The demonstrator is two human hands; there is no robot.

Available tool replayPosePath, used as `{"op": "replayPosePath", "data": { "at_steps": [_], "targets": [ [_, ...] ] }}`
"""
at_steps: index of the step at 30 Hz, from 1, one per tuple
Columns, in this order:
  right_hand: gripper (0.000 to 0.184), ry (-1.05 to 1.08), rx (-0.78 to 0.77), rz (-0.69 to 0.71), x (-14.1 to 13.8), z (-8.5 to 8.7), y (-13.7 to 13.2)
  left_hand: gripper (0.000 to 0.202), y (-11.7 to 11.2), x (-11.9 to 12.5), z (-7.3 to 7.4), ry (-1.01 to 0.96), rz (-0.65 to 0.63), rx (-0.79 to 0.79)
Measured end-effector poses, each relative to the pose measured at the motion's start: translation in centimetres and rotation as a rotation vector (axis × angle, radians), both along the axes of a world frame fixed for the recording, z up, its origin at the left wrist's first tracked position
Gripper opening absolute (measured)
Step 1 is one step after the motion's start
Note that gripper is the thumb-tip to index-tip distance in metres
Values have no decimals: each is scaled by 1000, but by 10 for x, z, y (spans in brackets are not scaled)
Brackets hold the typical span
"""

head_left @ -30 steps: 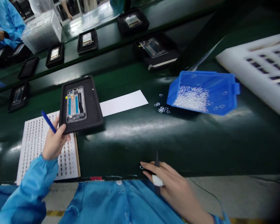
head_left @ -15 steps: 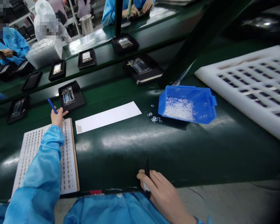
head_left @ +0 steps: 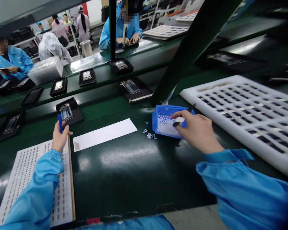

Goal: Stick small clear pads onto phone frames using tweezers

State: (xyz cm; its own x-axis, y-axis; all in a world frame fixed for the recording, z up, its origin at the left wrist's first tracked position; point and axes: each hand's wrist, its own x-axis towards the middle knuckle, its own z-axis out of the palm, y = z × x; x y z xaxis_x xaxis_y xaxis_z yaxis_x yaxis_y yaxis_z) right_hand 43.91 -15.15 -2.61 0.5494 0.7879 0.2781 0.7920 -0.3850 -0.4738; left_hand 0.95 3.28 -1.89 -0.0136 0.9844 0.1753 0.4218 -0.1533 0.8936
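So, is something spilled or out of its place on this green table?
Yes. A few small clear parts lie loose on the green table, just left of the blue bin that holds a heap of the same parts. The right hand reaches over that bin.

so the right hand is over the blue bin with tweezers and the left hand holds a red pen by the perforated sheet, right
Not quite: the pen in the left hand is blue, not red, as the head view shows. The rest holds: the right hand is over the blue bin with tweezers, by the perforated sheet.
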Motion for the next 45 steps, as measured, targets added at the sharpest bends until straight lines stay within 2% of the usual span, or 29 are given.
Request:
{"op": "replayPosePath", "data": {
  "at_steps": [4,7,9,13,18,21,23,27,30,32,34,39,42,45],
  "targets": [
    [15,-24,35,17,1,-14,-1,38,6,-5,-15,415,-97,-89],
    [19,-90,163,65,1,-22,-7,29,15,-4,-21,645,-85,-94],
    [18,-167,253,95,1,-28,-9,26,23,-4,-23,714,-52,-74],
    [23,-299,340,77,0,-34,-14,34,36,-5,-17,808,-20,-58],
    [26,-242,173,98,-7,-31,-20,36,37,10,1,822,-92,-6],
    [28,-136,179,79,-10,-30,-20,33,30,37,7,788,-212,50],
    [25,-48,212,53,-11,-29,-20,29,21,63,7,747,-360,72],
    [27,173,277,-12,-14,-28,-22,30,-1,124,0,685,-684,79],
    [36,155,360,-78,-18,-33,-21,34,-7,173,-5,724,-801,82],
    [40,28,435,-119,-21,-38,-19,32,-2,205,-7,776,-781,85],
    [41,-99,510,-125,-22,-44,-17,34,8,234,-11,816,-710,82],
    [25,-310,588,-79,-18,-52,-16,47,34,293,-20,871,-547,37],
    [20,-366,580,-65,-15,-54,-17,41,43,308,-24,898,-494,-3],
    [21,-369,573,-46,-15,-55,-17,34,49,303,-22,888,-488,11]
  ]
}}
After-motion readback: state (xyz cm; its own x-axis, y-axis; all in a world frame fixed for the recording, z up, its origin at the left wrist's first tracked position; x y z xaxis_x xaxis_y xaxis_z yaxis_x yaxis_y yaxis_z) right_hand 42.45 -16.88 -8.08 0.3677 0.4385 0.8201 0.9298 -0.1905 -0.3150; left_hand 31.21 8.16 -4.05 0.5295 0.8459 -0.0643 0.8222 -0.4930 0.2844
